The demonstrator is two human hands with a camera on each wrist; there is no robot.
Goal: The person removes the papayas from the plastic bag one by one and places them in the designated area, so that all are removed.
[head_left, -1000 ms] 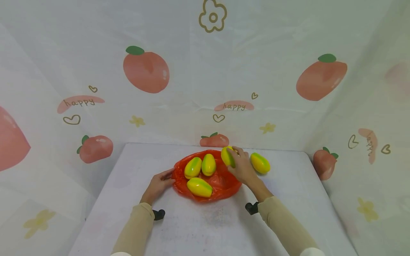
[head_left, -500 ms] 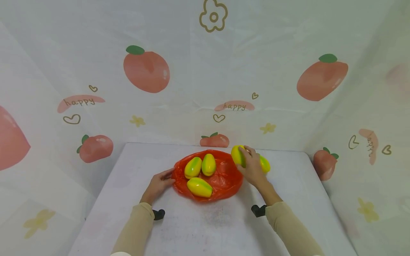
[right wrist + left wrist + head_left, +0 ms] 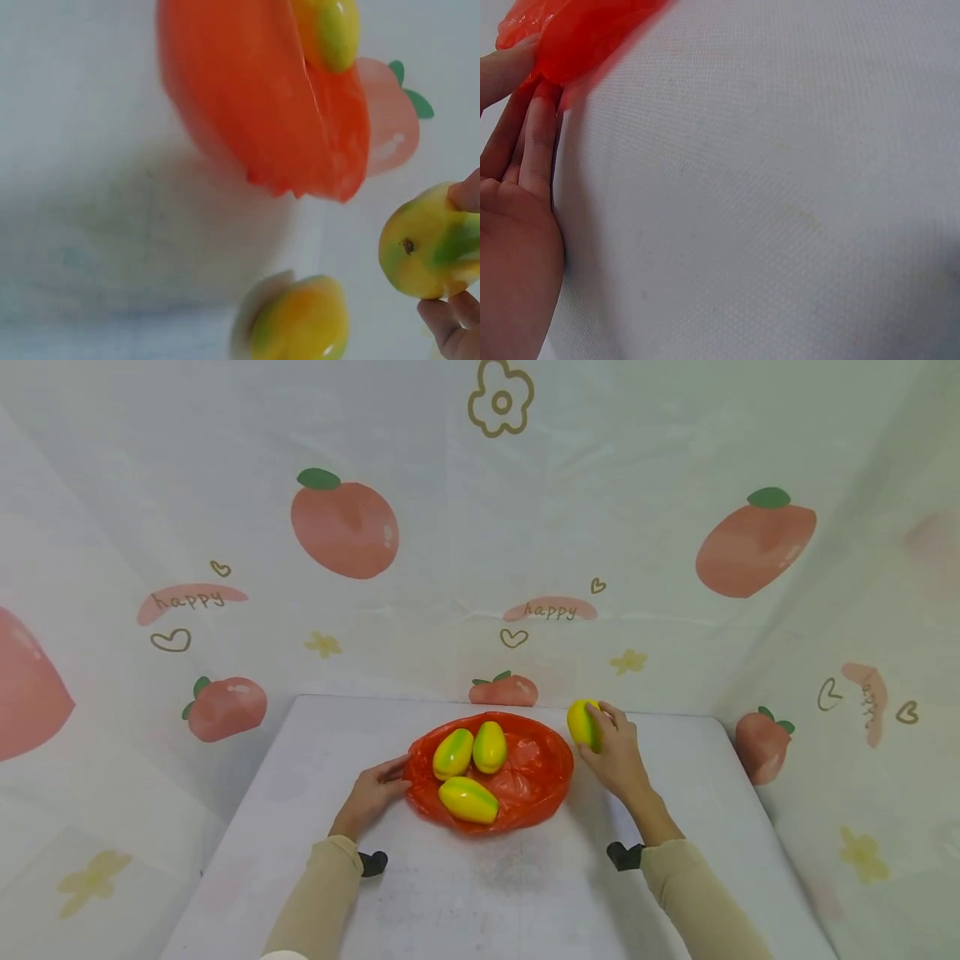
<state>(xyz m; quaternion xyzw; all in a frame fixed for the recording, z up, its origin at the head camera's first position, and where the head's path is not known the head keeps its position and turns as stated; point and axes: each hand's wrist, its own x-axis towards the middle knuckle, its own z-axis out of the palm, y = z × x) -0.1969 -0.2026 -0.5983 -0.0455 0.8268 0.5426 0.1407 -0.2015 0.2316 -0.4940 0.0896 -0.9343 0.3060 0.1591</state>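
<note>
My right hand (image 3: pixel 621 758) grips a yellow papaya (image 3: pixel 582 725) with green streaks, raised just past the right rim of a red plastic bag (image 3: pixel 536 781). Its stem-scar end faces the camera in the right wrist view. Three similar papayas lie inside the opened bag: one at the left (image 3: pixel 452 755), one at the back (image 3: pixel 490 747) and one in front (image 3: pixel 468 800). Another papaya (image 3: pixel 304 322) rests on the table below the right hand, hidden behind that hand in the head view. On the bag's left side, my left hand (image 3: pixel 367 797) pinches its edge (image 3: pixel 592 37) between thumb and fingers.
The white table (image 3: pixel 450 902) carries the bag near its back edge. A white cloth (image 3: pixel 420 635) printed with fruit and flowers hangs behind and along both sides. Dark wrist mounts (image 3: pixel 625 857) stick out inward from both sleeves.
The right hand has carried its papaya rightward, from over the bag's right part to beyond its rim, and now covers the loose papaya in the head view. The left hand stays put.
</note>
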